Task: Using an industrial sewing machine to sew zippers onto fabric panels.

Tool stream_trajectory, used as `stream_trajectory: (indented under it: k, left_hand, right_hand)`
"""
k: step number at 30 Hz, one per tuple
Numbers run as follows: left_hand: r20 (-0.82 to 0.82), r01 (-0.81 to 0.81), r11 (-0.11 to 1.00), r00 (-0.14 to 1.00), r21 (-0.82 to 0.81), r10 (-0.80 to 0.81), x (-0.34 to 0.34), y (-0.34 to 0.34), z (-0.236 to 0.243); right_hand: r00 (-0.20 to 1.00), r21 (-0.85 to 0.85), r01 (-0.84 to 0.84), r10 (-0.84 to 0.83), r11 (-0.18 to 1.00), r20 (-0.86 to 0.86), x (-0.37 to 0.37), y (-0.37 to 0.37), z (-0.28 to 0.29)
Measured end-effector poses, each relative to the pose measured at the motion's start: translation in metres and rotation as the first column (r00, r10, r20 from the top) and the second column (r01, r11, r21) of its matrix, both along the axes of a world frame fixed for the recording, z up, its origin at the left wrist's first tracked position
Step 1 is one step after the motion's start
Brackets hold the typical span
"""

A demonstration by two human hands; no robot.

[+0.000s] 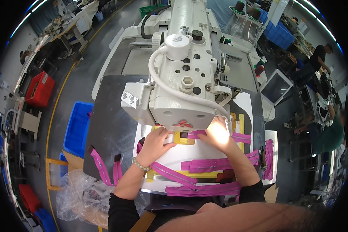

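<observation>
My left hand (154,147) rests on the white sheet under the sewing machine head (185,104), thumb spread from the fingers and nothing seen in its grip. Beside its thumb sits a small yellow frame (180,138) with a dark zipper end in it. From that frame a magenta zipper (241,138) runs right, passing under my right hand (217,135). The right thumb presses on the zipper near the frame; lamp glare washes out part of that hand. Another magenta zipper (174,174) trails below my left wrist.
More magenta zippers (205,189) lie in bundles along the near edge, others (100,164) at the left of the dark table (112,116). A blue bin (78,127) and clear plastic wrapping (85,197) are to the left. A screen (276,87) stands right. Other people work farther right.
</observation>
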State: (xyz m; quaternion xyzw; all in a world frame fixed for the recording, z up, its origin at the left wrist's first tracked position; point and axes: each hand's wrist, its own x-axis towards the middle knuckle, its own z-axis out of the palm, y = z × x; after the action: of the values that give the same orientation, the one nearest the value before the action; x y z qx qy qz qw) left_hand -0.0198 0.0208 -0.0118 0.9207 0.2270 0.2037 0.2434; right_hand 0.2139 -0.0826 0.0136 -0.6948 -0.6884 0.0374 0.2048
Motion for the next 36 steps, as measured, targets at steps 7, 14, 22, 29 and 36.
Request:
stream_trajectory:
  k: [7,14,22,29,36]
  left_hand:
    - [0.003,-0.005,0.989,1.0,-0.146,0.005,0.006,-0.003,0.002]
    - [0.082,-0.003,0.953,0.996,-0.303,0.03,0.007,-0.006,0.003]
    - [0.101,-0.037,0.952,0.992,-0.303,0.071,0.011,-0.012,0.007]
    - [0.014,0.023,0.989,1.0,-0.145,-0.021,0.017,-0.017,0.008]
    - [-0.104,0.17,0.983,0.981,0.065,-0.163,0.024,-0.017,0.007]
  right_hand:
    - [0.977,-0.086,-0.074,0.09,0.993,0.193,-0.016,-0.02,-0.016]
    - [0.98,-0.06,-0.105,0.114,0.993,0.161,-0.025,-0.01,-0.023]
    - [0.968,0.152,-0.25,0.252,0.956,0.01,-0.011,-0.015,-0.017]
    - [0.923,0.03,-0.335,0.322,0.942,0.21,-0.003,-0.04,0.004]
    - [0.865,-0.063,-0.312,0.31,0.948,0.393,0.003,-0.067,0.024]
